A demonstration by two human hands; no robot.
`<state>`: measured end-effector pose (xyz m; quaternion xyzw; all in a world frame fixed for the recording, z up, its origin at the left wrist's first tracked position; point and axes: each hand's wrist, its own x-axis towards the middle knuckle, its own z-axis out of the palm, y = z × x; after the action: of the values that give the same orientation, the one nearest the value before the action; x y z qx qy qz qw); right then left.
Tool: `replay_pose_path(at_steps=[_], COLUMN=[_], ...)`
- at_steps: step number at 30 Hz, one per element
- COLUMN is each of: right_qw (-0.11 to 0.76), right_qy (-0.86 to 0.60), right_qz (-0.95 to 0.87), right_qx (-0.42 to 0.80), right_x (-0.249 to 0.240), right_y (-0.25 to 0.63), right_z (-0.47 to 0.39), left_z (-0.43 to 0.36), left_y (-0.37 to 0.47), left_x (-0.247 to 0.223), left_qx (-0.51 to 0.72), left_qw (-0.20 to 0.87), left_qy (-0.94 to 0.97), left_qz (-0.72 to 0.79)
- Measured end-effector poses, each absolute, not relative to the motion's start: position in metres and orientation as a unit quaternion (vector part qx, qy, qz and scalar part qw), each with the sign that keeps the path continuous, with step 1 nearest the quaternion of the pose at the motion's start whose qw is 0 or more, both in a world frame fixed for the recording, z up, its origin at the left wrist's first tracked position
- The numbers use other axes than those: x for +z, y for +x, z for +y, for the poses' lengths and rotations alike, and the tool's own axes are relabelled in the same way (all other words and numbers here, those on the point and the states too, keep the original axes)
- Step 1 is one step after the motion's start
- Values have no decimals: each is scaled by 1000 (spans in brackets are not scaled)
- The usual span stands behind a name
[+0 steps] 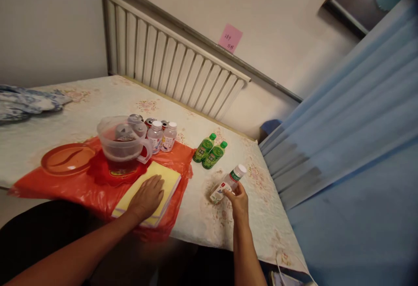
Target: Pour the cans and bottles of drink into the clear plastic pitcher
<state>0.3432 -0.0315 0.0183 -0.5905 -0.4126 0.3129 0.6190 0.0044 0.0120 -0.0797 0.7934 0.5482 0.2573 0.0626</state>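
My left hand (pixel 148 196) lies flat on a yellow stack of paper or cloth (pixel 170 180), fingers stretched out. The stack rests on a red plastic sheet (pixel 180 159). With my right hand (pixel 239 201) I grip a clear bottle (pixel 227 185) with a white cap and a white label, slightly tilted over the flowered tablecloth. Two green bottles (pixel 204 148) (pixel 214 155) stand side by side to its upper left. A clear plastic pitcher (pixel 119 146) with a handle is on a red dish (pixel 98 170), left of the stack.
Behind the pitcher stand two white-capped bottles (pixel 154 137) (pixel 169 138) and several cans (pixel 135 118). An orange oval lid (pixel 68 159) lies at the left. Crumpled patterned cloth (pixel 29 103) is farther left. A radiator (pixel 173 59) runs behind the table (pixel 261 229); a blue curtain (pixel 346 125) hangs at the right.
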Motion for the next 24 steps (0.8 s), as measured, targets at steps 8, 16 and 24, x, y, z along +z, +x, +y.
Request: replay_pose_path(at_steps=[8, 16, 24], right_qw=[638, 646, 643], right_qy=[-592, -586, -591], right_qz=[-408, -425, -426], right_qx=[274, 242, 236], right_x=[-1, -22, -50], right_y=[368, 382, 381], right_z=[40, 95, 104], left_z=[16, 19, 20], left_y=[4, 2, 2], left_x=[-92, -102, -105], left_qx=[271, 286, 301], left_qw=[0, -66, -76], left_qy=[800, 808, 803], left_qz=[535, 511, 509])
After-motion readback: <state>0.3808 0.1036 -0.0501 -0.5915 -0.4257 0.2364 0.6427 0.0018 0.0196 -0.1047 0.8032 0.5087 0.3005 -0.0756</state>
